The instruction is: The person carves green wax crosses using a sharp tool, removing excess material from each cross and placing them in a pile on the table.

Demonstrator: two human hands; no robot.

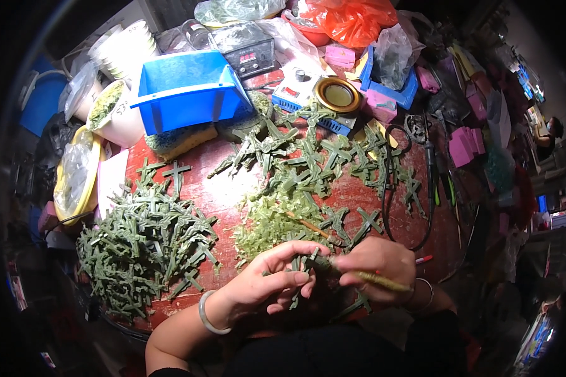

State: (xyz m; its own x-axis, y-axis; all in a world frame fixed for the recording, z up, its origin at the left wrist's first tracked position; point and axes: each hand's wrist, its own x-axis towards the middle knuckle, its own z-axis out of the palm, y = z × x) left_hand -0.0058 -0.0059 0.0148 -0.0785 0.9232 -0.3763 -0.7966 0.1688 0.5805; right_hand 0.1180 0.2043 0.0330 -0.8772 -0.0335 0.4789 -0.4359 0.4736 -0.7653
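Observation:
My left hand (277, 276), a pale bangle on its wrist, pinches a dark green cross-shaped piece (308, 262) between thumb and fingers near the front of the table. Close against its right side, my right hand (378, 267) is closed round a slim tool with a yellow-brown handle (383, 281). Motion blurs the fingertips, and the tool's working end cannot be made out. Just beyond my hands lies a heap of light green scraps (273, 220), with a thin wooden-handled tool (309, 225) across it. More green crosses (295, 169) lie behind the scraps.
A large pile of green crosses (141, 245) covers the left of the red table (223, 191). Behind stand a blue bin (185, 94), a dial-fitted heater box with a round brass-coloured pot (338, 94), and a display box (245, 50). A black cable (388, 195) loops at the right.

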